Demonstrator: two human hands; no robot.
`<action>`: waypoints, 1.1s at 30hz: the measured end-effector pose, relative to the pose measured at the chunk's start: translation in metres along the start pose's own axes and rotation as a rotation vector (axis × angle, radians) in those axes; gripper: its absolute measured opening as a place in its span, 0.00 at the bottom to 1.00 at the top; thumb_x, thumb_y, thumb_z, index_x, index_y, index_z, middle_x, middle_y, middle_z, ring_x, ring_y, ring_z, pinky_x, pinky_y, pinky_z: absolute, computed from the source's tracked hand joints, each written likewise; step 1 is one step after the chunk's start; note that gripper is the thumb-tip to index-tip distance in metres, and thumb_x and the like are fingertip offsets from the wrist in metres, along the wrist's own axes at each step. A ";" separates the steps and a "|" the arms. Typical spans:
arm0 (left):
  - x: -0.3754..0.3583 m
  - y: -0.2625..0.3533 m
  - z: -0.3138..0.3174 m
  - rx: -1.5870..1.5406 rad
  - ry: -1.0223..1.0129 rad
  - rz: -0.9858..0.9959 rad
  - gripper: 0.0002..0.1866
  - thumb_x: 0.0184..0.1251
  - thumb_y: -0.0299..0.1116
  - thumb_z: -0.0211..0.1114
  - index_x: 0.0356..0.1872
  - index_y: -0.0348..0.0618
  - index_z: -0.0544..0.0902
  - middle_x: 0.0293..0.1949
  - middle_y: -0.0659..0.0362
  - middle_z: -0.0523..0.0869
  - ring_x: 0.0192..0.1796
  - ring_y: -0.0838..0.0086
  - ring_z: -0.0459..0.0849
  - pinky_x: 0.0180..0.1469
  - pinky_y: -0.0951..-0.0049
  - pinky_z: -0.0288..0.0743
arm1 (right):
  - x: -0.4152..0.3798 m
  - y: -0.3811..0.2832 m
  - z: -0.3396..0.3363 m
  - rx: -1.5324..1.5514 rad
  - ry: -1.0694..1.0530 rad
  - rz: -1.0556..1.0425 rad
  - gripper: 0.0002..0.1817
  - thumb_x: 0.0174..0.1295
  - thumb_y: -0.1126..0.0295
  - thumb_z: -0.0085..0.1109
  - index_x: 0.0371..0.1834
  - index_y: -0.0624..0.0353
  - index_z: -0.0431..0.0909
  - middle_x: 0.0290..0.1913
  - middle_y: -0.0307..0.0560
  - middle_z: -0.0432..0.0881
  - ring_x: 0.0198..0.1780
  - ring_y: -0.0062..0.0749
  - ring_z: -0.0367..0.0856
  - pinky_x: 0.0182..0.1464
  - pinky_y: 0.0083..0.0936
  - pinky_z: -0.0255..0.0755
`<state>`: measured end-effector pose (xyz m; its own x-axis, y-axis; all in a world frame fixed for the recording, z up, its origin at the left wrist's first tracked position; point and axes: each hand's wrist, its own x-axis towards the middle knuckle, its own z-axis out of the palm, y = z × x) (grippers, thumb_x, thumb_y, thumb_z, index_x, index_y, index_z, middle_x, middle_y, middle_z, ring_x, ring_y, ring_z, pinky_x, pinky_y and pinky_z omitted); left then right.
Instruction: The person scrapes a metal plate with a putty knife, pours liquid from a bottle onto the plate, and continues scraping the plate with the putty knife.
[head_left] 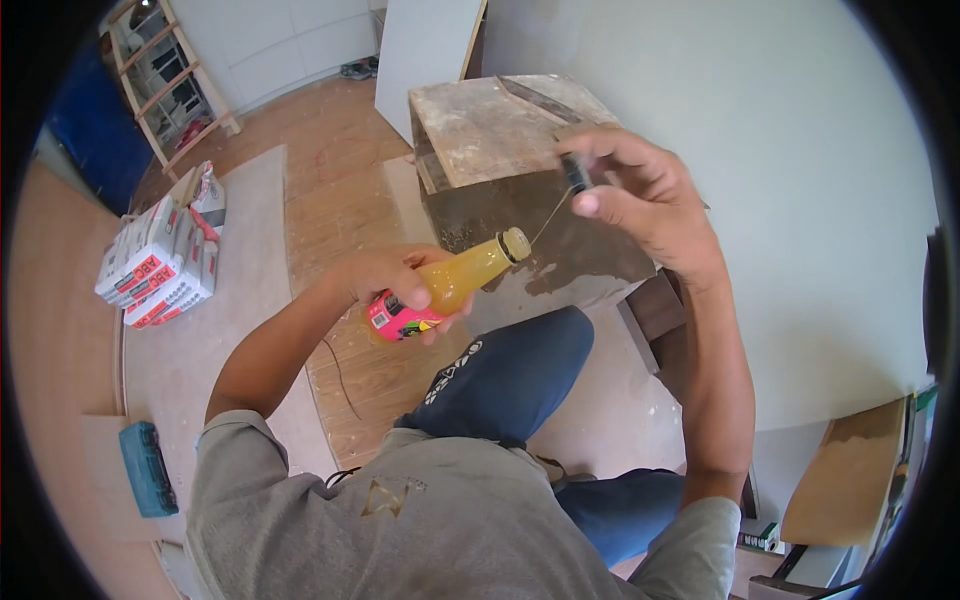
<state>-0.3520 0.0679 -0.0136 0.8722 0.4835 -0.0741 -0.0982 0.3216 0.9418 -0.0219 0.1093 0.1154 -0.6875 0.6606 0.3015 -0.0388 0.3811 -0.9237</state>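
Teal case (pixel 147 470): on the floor, far left.
Bag stack (pixel 165 262): on the floor, beyond the case.
Left hand (pixel 400 285): your grip is wrapped round the bottle (pixel 462 274), mouth tilted up and right, over your thigh.
Thin strand (pixel 553 215): between bottle mouth and right hand.
Right hand (pixel 640 195): your thumb and fingers pinch a small dark piece (pixel 575 174), apart from the bottle.
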 end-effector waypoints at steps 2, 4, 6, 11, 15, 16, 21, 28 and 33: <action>0.000 0.003 -0.001 0.012 0.101 0.016 0.38 0.58 0.50 0.88 0.63 0.36 0.82 0.44 0.56 0.88 0.43 0.67 0.91 0.48 0.66 0.88 | 0.003 -0.001 -0.010 -0.487 0.120 -0.266 0.21 0.70 0.74 0.79 0.67 0.60 0.90 0.56 0.42 0.89 0.62 0.33 0.84 0.70 0.31 0.76; 0.003 0.005 0.003 0.096 0.214 -0.004 0.36 0.61 0.48 0.87 0.62 0.38 0.82 0.44 0.56 0.88 0.43 0.68 0.91 0.48 0.66 0.87 | -0.003 0.008 -0.011 -0.503 0.133 -0.250 0.23 0.69 0.73 0.80 0.67 0.59 0.90 0.55 0.42 0.87 0.62 0.38 0.84 0.73 0.33 0.73; 0.009 0.012 0.007 0.176 0.320 -0.031 0.33 0.64 0.47 0.86 0.62 0.39 0.82 0.43 0.56 0.87 0.43 0.69 0.91 0.48 0.66 0.87 | -0.014 0.018 -0.007 -0.556 0.252 -0.143 0.23 0.70 0.68 0.81 0.67 0.59 0.91 0.56 0.44 0.86 0.60 0.38 0.84 0.70 0.35 0.76; 0.026 0.025 -0.018 1.448 0.580 -0.162 0.29 0.64 0.46 0.83 0.56 0.37 0.80 0.36 0.52 0.87 0.44 0.57 0.92 0.48 0.57 0.86 | -0.016 0.078 -0.013 -0.569 0.375 0.012 0.24 0.71 0.62 0.81 0.67 0.60 0.91 0.55 0.47 0.85 0.59 0.38 0.84 0.65 0.35 0.78; 0.038 0.059 0.002 1.715 0.505 -0.470 0.29 0.63 0.41 0.82 0.57 0.35 0.80 0.37 0.46 0.89 0.45 0.46 0.92 0.49 0.50 0.87 | -0.031 0.102 -0.010 -0.505 0.430 0.020 0.25 0.71 0.59 0.81 0.66 0.60 0.92 0.54 0.48 0.86 0.57 0.36 0.85 0.63 0.35 0.79; 0.040 0.064 0.003 1.782 0.475 -0.483 0.28 0.63 0.39 0.82 0.57 0.36 0.80 0.39 0.44 0.90 0.46 0.45 0.92 0.50 0.48 0.87 | -0.035 0.102 -0.007 -0.488 0.446 0.040 0.25 0.71 0.59 0.82 0.66 0.60 0.92 0.53 0.47 0.87 0.57 0.36 0.85 0.63 0.35 0.79; 0.061 0.078 0.009 1.999 0.429 -0.608 0.26 0.62 0.36 0.82 0.56 0.39 0.80 0.43 0.43 0.91 0.52 0.45 0.93 0.51 0.45 0.87 | -0.050 0.116 -0.004 -0.450 0.483 0.047 0.24 0.71 0.60 0.81 0.66 0.59 0.92 0.52 0.46 0.87 0.56 0.35 0.86 0.63 0.34 0.80; 0.067 0.075 0.001 2.169 0.405 -0.490 0.26 0.61 0.36 0.82 0.56 0.41 0.80 0.50 0.47 0.90 0.57 0.47 0.90 0.56 0.49 0.87 | -0.058 0.129 0.003 -0.359 0.544 -0.049 0.24 0.70 0.61 0.82 0.64 0.61 0.92 0.53 0.49 0.88 0.54 0.36 0.88 0.62 0.35 0.81; 0.053 0.071 0.002 2.262 0.366 -0.279 0.25 0.63 0.38 0.81 0.55 0.41 0.80 0.45 0.45 0.91 0.50 0.47 0.92 0.53 0.48 0.87 | -0.055 0.130 0.004 -0.335 0.551 -0.020 0.24 0.72 0.60 0.81 0.65 0.63 0.92 0.51 0.41 0.86 0.53 0.27 0.82 0.60 0.29 0.78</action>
<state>-0.3116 0.1152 0.0500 0.6460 0.7632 -0.0121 0.6990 -0.5979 -0.3923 0.0081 0.1197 -0.0222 -0.2127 0.8525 0.4775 0.2416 0.5194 -0.8197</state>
